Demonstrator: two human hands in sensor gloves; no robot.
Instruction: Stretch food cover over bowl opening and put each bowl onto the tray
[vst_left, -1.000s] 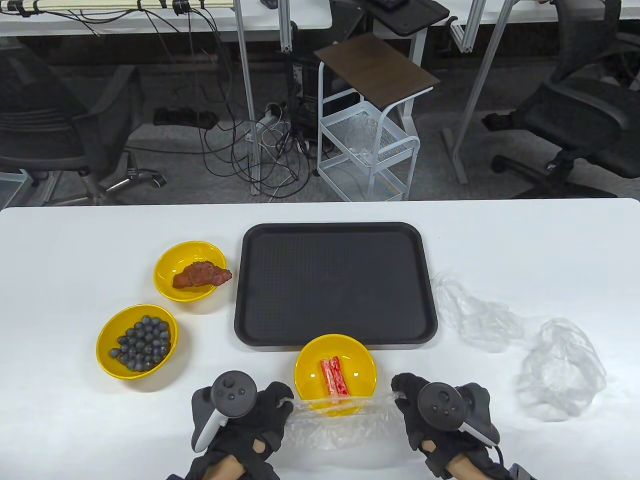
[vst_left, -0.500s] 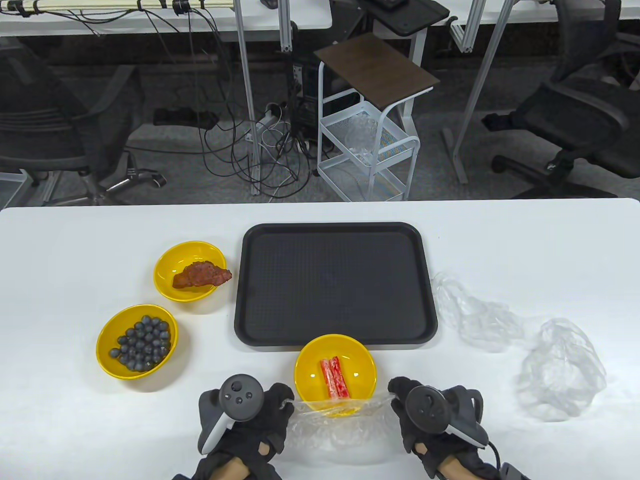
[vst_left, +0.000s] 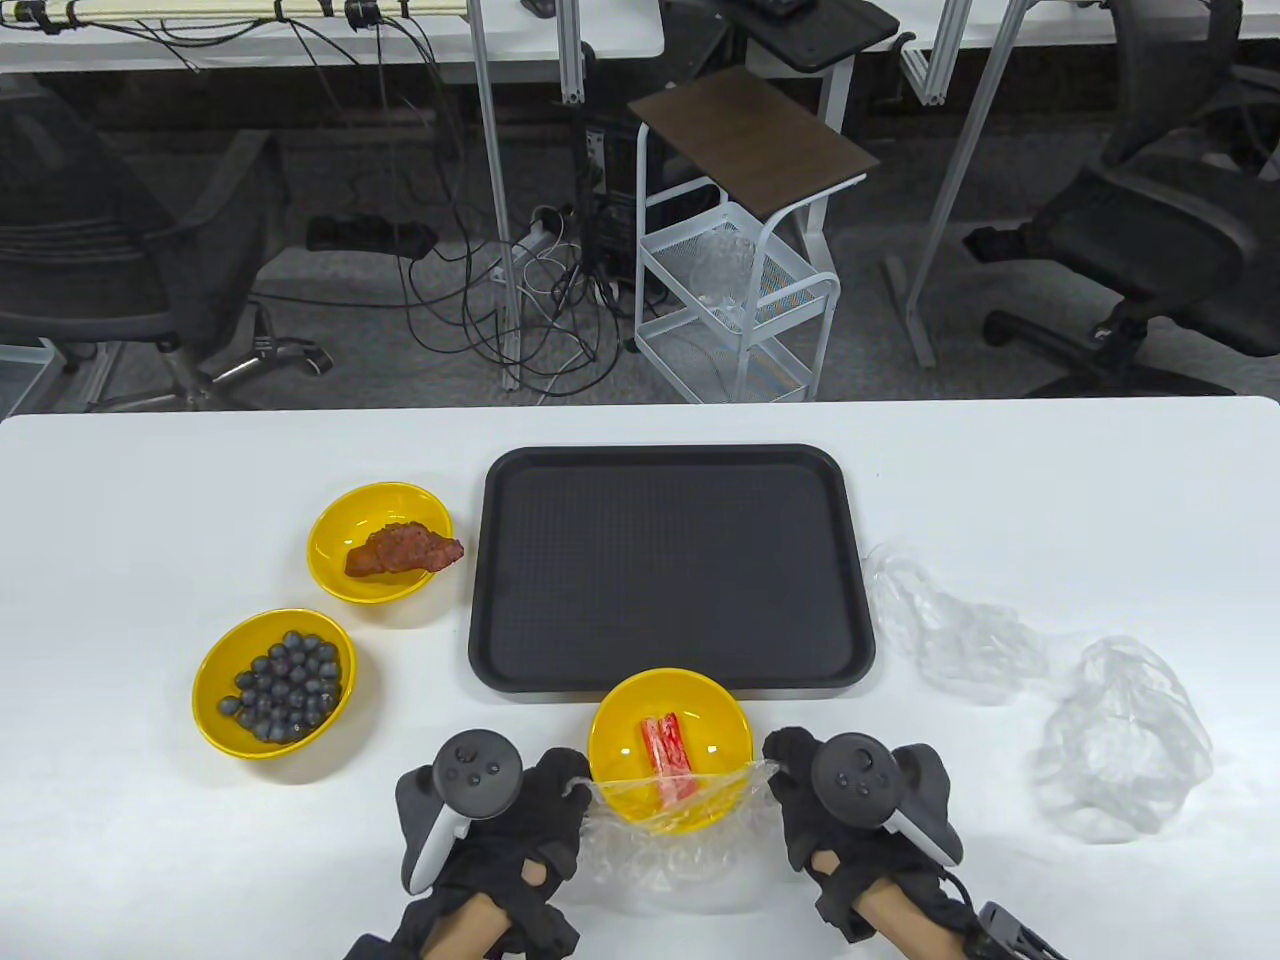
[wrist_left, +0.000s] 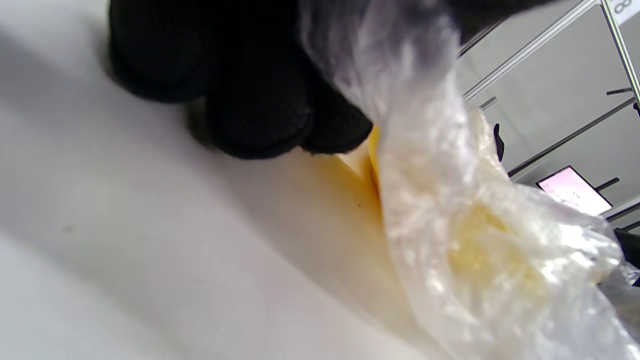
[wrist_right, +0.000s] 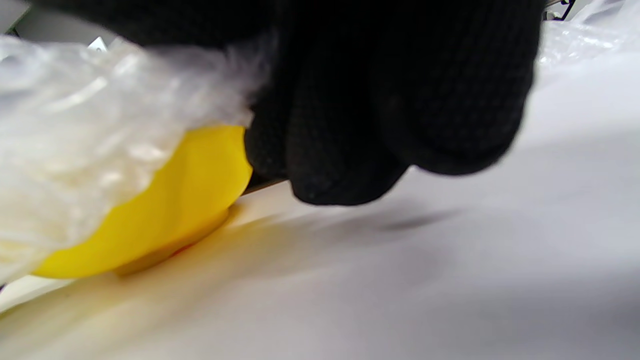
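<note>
A yellow bowl (vst_left: 670, 725) with red sticks in it stands just in front of the black tray (vst_left: 668, 565). A clear food cover (vst_left: 672, 800) is stretched across the bowl's near part, its front edge over the red sticks. My left hand (vst_left: 560, 795) pinches the cover's left edge and my right hand (vst_left: 785, 765) pinches its right edge. In the left wrist view the cover (wrist_left: 450, 210) hangs from the gloved fingers (wrist_left: 260, 115). The right wrist view has the bowl (wrist_right: 165, 210) under the cover (wrist_right: 85, 135).
Two more yellow bowls stand left of the tray: one with dark berries (vst_left: 275, 682), one with a brown piece of food (vst_left: 380, 542). Two spare clear covers (vst_left: 950, 625) (vst_left: 1120, 740) lie on the white table (vst_left: 150, 840) to the right.
Both hands have moved forward, away from the table's near edge. The cover's stretched edge has advanced from the bowl's near rim to over the red sticks.
</note>
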